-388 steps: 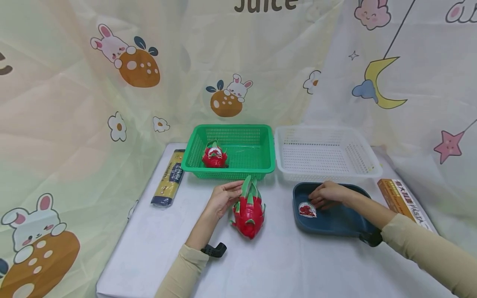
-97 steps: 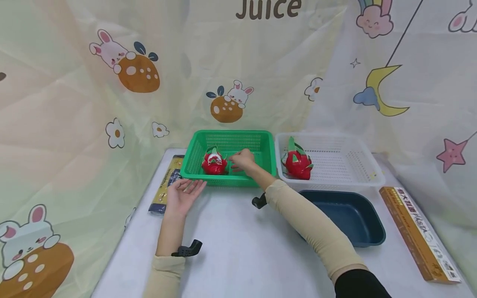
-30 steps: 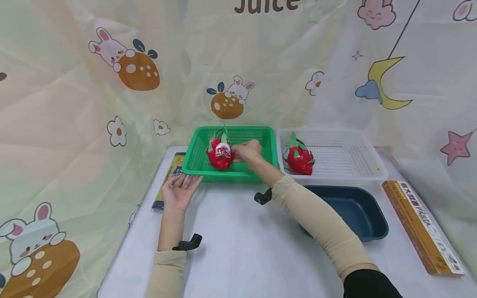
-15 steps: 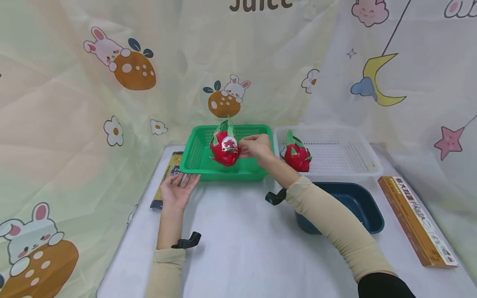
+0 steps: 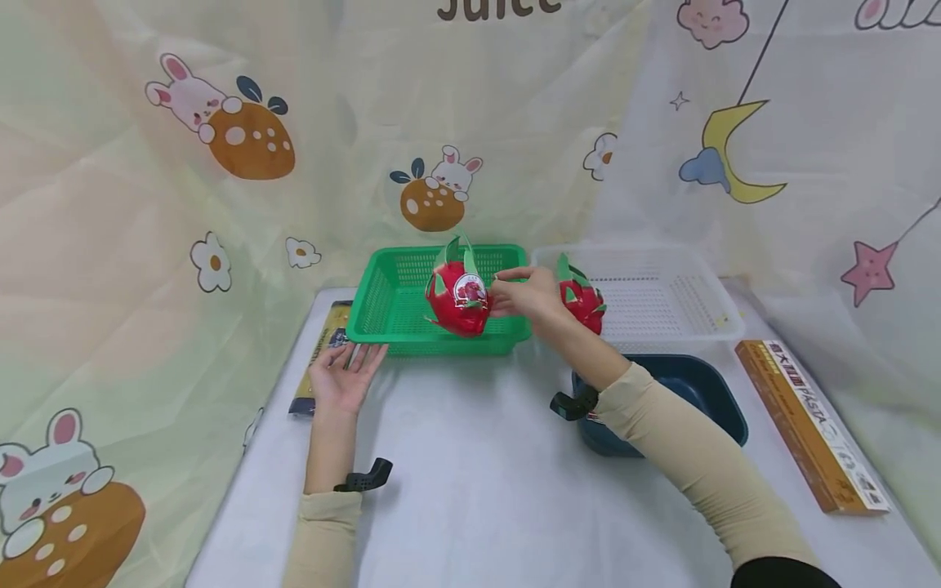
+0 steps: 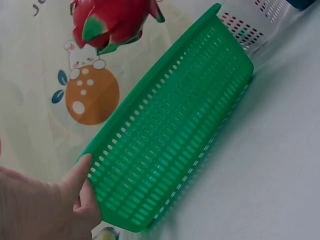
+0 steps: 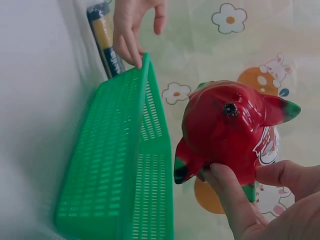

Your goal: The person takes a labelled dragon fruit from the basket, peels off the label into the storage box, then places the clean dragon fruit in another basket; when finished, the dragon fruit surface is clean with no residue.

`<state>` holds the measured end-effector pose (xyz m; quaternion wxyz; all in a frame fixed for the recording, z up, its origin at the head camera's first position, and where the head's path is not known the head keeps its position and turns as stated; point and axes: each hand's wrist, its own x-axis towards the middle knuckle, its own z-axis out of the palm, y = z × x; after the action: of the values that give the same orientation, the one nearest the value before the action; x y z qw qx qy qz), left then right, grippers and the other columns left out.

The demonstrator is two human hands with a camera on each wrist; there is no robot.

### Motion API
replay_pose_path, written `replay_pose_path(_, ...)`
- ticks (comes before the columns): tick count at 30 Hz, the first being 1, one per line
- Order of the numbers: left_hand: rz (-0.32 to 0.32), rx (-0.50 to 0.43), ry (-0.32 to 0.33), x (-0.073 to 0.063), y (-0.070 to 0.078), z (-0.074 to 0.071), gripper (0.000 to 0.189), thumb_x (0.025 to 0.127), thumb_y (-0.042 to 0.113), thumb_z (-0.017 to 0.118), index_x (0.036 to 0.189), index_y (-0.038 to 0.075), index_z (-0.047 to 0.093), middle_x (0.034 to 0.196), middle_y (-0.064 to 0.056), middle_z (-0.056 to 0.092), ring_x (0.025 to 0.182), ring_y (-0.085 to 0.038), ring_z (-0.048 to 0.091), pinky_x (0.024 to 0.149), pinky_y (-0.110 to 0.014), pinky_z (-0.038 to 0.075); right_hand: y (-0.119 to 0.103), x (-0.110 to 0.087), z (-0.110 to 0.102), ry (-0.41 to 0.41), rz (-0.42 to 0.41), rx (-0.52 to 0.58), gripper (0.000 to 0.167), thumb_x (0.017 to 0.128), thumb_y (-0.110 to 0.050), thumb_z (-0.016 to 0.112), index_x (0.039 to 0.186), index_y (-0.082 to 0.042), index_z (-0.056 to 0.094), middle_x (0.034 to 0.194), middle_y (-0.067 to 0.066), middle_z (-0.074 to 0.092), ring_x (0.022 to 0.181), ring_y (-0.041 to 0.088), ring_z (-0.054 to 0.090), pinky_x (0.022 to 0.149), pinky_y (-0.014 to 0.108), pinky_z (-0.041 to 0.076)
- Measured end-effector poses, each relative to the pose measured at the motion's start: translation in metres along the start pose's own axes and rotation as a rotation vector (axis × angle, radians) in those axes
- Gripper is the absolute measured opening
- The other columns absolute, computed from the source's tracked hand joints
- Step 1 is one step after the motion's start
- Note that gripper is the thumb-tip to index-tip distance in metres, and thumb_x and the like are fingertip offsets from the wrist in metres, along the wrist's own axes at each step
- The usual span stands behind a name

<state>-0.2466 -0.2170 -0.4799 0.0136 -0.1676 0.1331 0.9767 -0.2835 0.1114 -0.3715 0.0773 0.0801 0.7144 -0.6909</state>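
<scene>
My right hand (image 5: 525, 294) pinches a red dragon fruit (image 5: 457, 304) with green leaf tips and a round sticker, holding it above the green basket (image 5: 441, 349). The right wrist view shows the thumb and fingers on one side of this dragon fruit (image 7: 220, 132), over the basket's rim. My left hand (image 5: 345, 380) is palm up, its fairly straight fingers touching the front left corner of the green basket (image 6: 170, 130). Another dragon fruit (image 5: 581, 304) lies in the white basket (image 5: 662, 335), partly hidden behind my right hand and forearm.
A dark blue tray (image 5: 698, 392) stands in front of the white basket, partly covered by my right sleeve. At the right edge lies a pasta box (image 5: 812, 429); a yellow pasta packet (image 5: 305, 392) lies on the left. A printed cloth hangs behind the table.
My right hand has lifted the dragon fruit out of the green basket and carried it rightward. Earlier, another dragon fruit on the table appears to have gone into the white basket. The left hand stays put.
</scene>
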Motion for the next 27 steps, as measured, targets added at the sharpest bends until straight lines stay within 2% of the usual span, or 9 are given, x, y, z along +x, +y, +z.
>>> replay_pose_path(12,0.002,-0.01,0.012,0.002,0.0,-0.001,0.047,0.108,0.01,0.043,0.153,0.012,0.032,0.155,-0.014,0.031,0.143,-0.032,0.038,0.12,-0.057,0.036,0.017,-0.028,-0.025,-0.024,-0.012,0.022,0.048,0.095,-0.019,0.078,0.136,-0.001,0.063,0.112,0.022,0.076,0.092,0.033,0.078,0.088,0.046,0.062)
replay_pose_path(21,-0.01,-0.019,0.017,0.003,-0.001,-0.001,0.047,0.108,0.011,0.042,0.154,0.012,0.03,0.156,-0.013,0.029,0.146,-0.032,0.035,0.12,-0.057,0.036,0.043,-0.048,-0.036,-0.024,0.005,0.017,0.05,0.095,-0.023,0.079,0.138,-0.003,0.064,0.116,0.02,0.076,0.092,0.032,0.078,0.087,0.04,0.062)
replay_pose_path(27,-0.007,-0.022,0.013,0.002,-0.002,0.0,0.049,0.109,0.011,0.04,0.156,0.012,0.029,0.159,-0.013,0.026,0.149,-0.031,0.032,0.119,-0.057,0.038,0.06,-0.062,-0.043,-0.023,0.014,0.021,0.05,0.095,-0.021,0.078,0.139,-0.002,0.062,0.117,0.02,0.075,0.09,0.032,0.078,0.088,0.042,0.062)
